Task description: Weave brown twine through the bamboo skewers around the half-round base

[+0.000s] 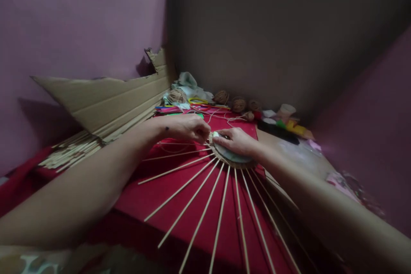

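Observation:
A round base (233, 156) with a grey-green middle and a braided, twine-like rim rests on the red cloth. Thin pale sticks (205, 212) fan out from its rim toward me and to the left. My right hand (236, 140) lies over the base and grips its far left edge, next to a small whitish piece (215, 135). At that same edge, my left hand (194, 128) is closed, its fingertips pinched together. What they pinch is too small to make out. A thin loop of cord (173, 150) lies below the left hand.
Balls of brown twine (238, 104), scissors with yellow handles (198, 101) and crumpled pale cloth (188, 83) sit at the back. Cardboard (118, 98) leans at the left above a pile of sticks (72, 152). Coloured bits and a pale cup (287, 111) stand back right.

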Motion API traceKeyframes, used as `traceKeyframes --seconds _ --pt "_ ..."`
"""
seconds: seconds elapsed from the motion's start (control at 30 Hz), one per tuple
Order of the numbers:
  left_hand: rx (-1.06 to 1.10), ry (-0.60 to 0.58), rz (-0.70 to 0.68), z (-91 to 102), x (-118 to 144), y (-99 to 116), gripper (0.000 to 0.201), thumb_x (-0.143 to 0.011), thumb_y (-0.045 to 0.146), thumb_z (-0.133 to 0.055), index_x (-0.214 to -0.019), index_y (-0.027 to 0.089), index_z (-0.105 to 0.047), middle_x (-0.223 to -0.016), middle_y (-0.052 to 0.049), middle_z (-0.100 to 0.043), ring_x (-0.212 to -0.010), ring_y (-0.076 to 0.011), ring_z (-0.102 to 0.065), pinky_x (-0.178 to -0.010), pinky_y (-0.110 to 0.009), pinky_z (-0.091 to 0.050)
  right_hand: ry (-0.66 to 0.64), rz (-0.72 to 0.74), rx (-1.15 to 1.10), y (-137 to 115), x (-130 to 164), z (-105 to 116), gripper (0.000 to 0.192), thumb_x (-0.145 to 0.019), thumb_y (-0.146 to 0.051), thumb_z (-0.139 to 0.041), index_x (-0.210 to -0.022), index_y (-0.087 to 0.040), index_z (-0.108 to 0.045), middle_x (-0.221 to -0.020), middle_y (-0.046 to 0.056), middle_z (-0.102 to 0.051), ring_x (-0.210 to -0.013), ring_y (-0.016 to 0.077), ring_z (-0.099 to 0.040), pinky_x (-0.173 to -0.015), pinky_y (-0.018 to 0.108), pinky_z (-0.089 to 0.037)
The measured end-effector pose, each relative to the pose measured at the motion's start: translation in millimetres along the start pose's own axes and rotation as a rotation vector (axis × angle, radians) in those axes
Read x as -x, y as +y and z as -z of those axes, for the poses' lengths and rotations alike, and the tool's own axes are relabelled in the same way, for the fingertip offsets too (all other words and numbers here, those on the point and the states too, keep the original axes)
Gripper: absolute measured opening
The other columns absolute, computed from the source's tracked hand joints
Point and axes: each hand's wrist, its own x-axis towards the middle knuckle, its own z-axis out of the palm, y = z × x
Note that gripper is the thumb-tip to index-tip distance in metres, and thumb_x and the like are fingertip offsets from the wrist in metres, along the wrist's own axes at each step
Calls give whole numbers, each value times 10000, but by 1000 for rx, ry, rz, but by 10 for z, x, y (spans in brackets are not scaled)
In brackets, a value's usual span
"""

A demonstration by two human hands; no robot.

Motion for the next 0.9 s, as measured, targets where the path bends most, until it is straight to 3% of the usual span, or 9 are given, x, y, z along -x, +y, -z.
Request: traceKeyframes --seconds 0.3,0.5,0.67,0.77,0.9 --pt "16 -80 141 -12 -75 -33 118 -749 241 -552 -682 151 -590 -604 23 -525 -583 -96 -469 -534 -176 -332 48 -11 147 21 -53 -94 387 -911 -442 -410 -958 -196 -705 -946 94 -717 -852 217 -633 -676 292 -412" --pt "-48 -74 151 -52 -81 -145 172 -783 296 -546 -706 153 -604 -616 16 -548 -585 -103 -482 -531 -190 -331 177 -61 71 55 16 -25 315 -870 -333 -523 -1057 -139 -686 -1015 116 -690 -905 191 -612 -780 287 -442" --pt "-68 -87 207 -53 -94 -248 181 -814 293 -534 -722 161 -617 -629 12 -577 -584 -108 -488 -550 -204 -347 138 -126 95 274 535 472 248 -830 -235 -563 -1018 -145 -699 -954 82 -694 -795 155 -616 -697 266 -457" --pt "-92 -51 226 -53 -101 -268 178 -814 282 -538 -706 163 -615 -609 23 -569 -585 -103 -483 -553 -195 -335 97 -298 103 491 1042 820 293 -816 -268 -573 -1062 -154 -683 -918 74 -706 -769 175 -628 -673 298 -472" --pt "-145 1 268 -80 -115 -258 172 -818 276 -527 -735 167 -631 -618 34 -589 -589 -101 -472 -568 -191 -331 141 -396 26 754 1586 956 304 -812 -332 -571 -1066 -211 -685 -947 67 -712 -813 198 -648 -724 344 -501"
